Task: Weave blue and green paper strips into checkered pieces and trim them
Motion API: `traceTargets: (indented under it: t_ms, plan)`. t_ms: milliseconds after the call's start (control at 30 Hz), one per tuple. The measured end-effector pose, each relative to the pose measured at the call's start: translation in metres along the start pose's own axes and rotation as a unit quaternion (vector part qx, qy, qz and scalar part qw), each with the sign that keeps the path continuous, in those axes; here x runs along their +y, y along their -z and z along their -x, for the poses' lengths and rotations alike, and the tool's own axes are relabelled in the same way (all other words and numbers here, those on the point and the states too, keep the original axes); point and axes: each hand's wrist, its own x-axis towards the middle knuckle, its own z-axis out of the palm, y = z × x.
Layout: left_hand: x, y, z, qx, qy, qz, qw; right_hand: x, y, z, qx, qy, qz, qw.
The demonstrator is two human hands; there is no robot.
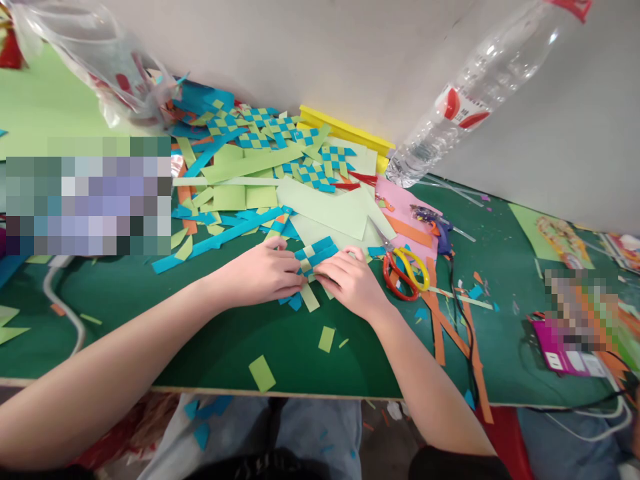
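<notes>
A small piece of woven paper strips [320,252], blue and light green, lies between my two hands just above the green table. My left hand [265,272] grips its left side with bent fingers. From the right, my right hand [353,277] pinches the same piece, its fingertips covering part of the weave. Loose strip ends show below the fingers. Close beside my right hand rest scissors [407,273] with red and yellow handles. Behind my hands lie a long blue strip [220,241] and pale green paper sheets [325,207].
Several finished blue-and-green woven pieces [313,175] are heaped at the back. A tilted plastic bottle [465,107] leans by the wall, near a glue gun [440,230] with a black cord. Orange strips [435,320] lie to the right. A bagged plastic cup [100,60] stands back left.
</notes>
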Motion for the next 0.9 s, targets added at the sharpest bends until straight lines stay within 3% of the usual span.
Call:
traceTargets:
  t_ms: [333, 567, 900]
  plan:
    - [-0.002, 0.000, 0.000, 0.024, 0.007, -0.035, 0.999, 0.001, -0.001, 0.000, 0.008, -0.002, 0.006, 1.000]
    - [-0.003, 0.000, 0.000, 0.063, 0.063, -0.080, 0.993, 0.000, 0.007, 0.004, -0.009, 0.029, -0.002, 1.000]
    - [-0.007, -0.005, 0.003, 0.022, 0.072, -0.088, 0.993, 0.000, 0.012, 0.005, -0.024, 0.062, 0.019, 0.998]
